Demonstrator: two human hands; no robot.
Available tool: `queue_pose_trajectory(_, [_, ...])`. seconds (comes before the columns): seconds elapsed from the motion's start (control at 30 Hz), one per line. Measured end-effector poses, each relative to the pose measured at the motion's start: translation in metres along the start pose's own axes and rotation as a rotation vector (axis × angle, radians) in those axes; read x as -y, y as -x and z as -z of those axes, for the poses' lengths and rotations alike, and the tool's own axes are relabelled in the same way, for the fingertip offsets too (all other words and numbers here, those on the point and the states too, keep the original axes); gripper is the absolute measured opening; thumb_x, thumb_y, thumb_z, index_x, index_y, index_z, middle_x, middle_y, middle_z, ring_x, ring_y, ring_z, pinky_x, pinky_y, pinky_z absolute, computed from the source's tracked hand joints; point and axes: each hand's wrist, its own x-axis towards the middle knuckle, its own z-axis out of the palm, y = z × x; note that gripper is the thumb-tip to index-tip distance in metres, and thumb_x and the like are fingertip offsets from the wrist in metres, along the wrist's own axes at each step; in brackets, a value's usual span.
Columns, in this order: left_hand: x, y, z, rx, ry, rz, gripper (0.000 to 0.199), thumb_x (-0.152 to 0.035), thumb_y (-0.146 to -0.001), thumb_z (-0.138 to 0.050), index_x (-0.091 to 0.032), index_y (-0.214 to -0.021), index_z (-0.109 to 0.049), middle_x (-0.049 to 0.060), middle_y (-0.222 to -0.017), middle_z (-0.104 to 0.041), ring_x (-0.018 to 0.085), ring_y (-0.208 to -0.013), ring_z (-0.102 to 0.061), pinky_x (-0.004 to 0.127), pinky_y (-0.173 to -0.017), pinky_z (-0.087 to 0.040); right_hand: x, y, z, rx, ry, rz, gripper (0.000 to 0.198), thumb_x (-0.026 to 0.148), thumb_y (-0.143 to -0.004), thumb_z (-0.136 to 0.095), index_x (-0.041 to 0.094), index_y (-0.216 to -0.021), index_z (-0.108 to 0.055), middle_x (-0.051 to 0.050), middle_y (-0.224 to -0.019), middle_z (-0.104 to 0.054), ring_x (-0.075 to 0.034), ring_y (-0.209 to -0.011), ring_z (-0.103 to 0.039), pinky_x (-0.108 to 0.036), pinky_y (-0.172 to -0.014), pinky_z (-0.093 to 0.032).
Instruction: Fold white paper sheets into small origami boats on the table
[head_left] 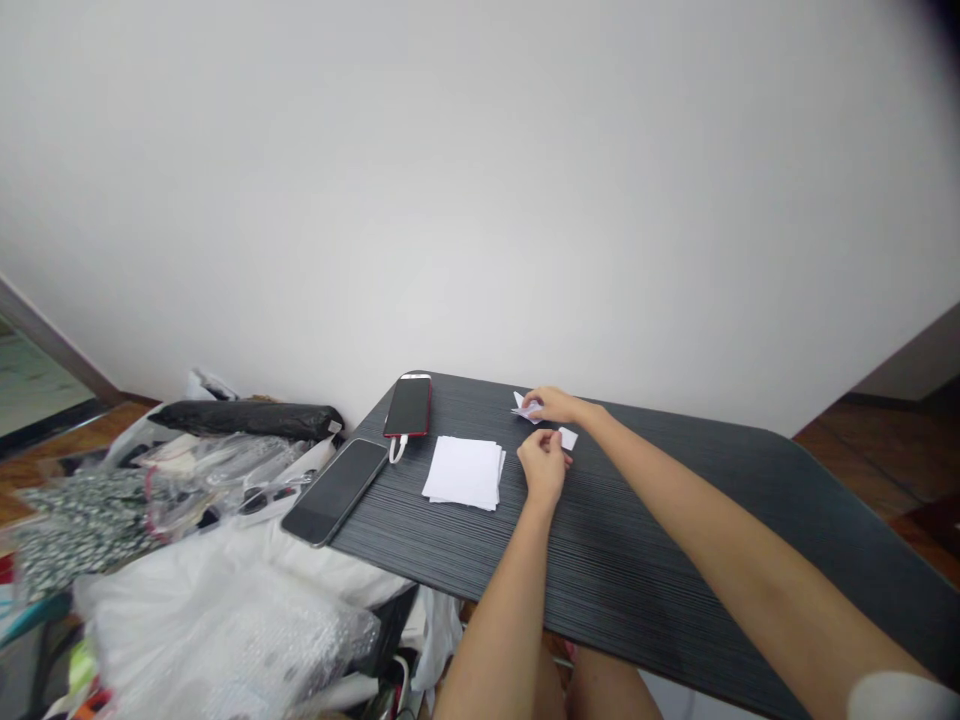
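Right of frame centre, the right hand [553, 404] pinches pointed, folded white paper [522, 409] between its fingers above the black, streaked bench [637, 590]; the left hand [543, 466] curls by a small white paper square [568, 438], its grip unclear.

A cabled phone [409, 405] lies near what may be a tablet [337, 493]

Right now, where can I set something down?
Most: black table between right forearm and wall. Less: between that arm and left forearm. Crowded: left end, red-edged phone, black phone, cable, paper stack; around left hand and right hand.
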Motion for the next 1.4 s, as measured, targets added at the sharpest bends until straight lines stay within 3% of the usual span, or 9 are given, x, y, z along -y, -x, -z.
queue_pose_trajectory(0.2, [0.005,-0.004,-0.001,0.027,-0.005,-0.04,0.017,-0.027,-0.071,-0.05,-0.012,-0.069,-0.057,-0.002,-0.039,-0.051,0.008,-0.032,-0.047,0.017,-0.035,-0.036,-0.038,0.051,0.021,0.029,0.039,-0.073,0.028,0.023,-0.066,-0.057,0.014,-0.091,-0.064,-0.005,-0.082,-0.065,-0.015,-0.073,-0.055,-0.021,-0.065,-0.039])
queue_pose_trajectory(0.5, [0.007,-0.009,-0.005,0.092,-0.11,-0.131,0.026,-0.037,-0.07,-0.054,-0.011,-0.072,-0.058,-0.001,-0.042,-0.054,0.008,-0.035,-0.047,0.017,-0.038,-0.037,-0.122,0.172,0.066,0.021,0.06,-0.229,0.03,0.025,-0.069,-0.056,0.014,-0.096,-0.064,-0.008,-0.092,-0.063,-0.018,-0.081,-0.056,-0.024,-0.07,-0.039])
queue_pose_trajectory(0.7, [0.005,-0.01,-0.005,0.082,-0.161,-0.158,0.028,-0.039,-0.07,-0.055,-0.011,-0.074,-0.058,0.0,-0.044,-0.055,0.008,-0.036,-0.047,0.018,-0.041,-0.037,-0.143,0.199,0.072,-0.044,0.003,-0.248,0.03,0.023,-0.068,-0.057,0.017,-0.096,-0.063,-0.006,-0.092,-0.064,-0.019,-0.083,-0.056,-0.024,-0.072,-0.039])
queue_pose_trajectory(0.97, [0.001,-0.006,-0.008,0.113,-0.13,-0.144,0.027,-0.037,-0.069,-0.055,-0.011,-0.074,-0.057,0.0,-0.045,-0.056,0.008,-0.037,-0.049,0.019,-0.042,-0.038,-0.136,0.193,0.075,-0.12,-0.046,-0.181,0.027,0.021,-0.064,-0.063,0.018,-0.091,-0.065,-0.007,-0.095,-0.062,-0.02,-0.091,-0.054,-0.026,-0.079,-0.039])
queue_pose_trajectory(1.03, [0.0,-0.005,-0.009,0.123,-0.115,-0.139,0.027,-0.037,-0.069,-0.055,-0.011,-0.075,-0.056,0.0,-0.045,-0.056,0.009,-0.038,-0.05,0.02,-0.043,-0.04,-0.127,0.195,0.081,-0.239,-0.053,-0.131,0.024,0.022,-0.065,-0.063,0.018,-0.088,-0.065,-0.008,-0.099,-0.059,-0.02,-0.094,-0.052,-0.029,-0.081,-0.039])
queue_pose_trajectory(1.13, [-0.001,-0.005,-0.015,0.159,-0.112,-0.154,0.027,-0.037,-0.07,-0.055,-0.011,-0.076,-0.056,0.001,-0.048,-0.058,0.011,-0.041,-0.054,0.021,-0.045,-0.043,-0.1,0.197,0.083,-0.584,-0.105,-0.105,0.02,0.022,-0.072,-0.055,0.018,-0.091,-0.062,-0.008,-0.1,-0.056,-0.018,-0.093,-0.051,-0.029,-0.078,-0.04])
queue_pose_trajectory(1.23, [0.0,-0.005,-0.028,0.213,-0.121,-0.182,0.025,-0.037,-0.07,-0.054,-0.013,-0.075,-0.056,0.001,-0.05,-0.059,0.014,-0.044,-0.058,0.023,-0.049,-0.045,-0.061,0.192,0.069,-0.743,-0.174,-0.14,0.017,0.021,-0.076,-0.049,0.016,-0.087,-0.062,-0.006,-0.087,-0.058,-0.013,-0.073,-0.053,-0.027,-0.07,-0.043])
queue_pose_trajectory(1.4, [0.0,-0.004,-0.046,0.253,-0.107,-0.207,0.022,-0.035,-0.071,-0.053,-0.014,-0.074,-0.056,0.002,-0.058,-0.061,0.016,-0.05,-0.061,0.025,-0.052,-0.048,-0.017,0.172,0.022,-0.688,-0.27,-0.119,0.017,0.018,-0.075,-0.051,0.015,-0.089,-0.061,-0.005,-0.083,-0.057,-0.009,-0.06,-0.049,-0.026,-0.066,-0.043])
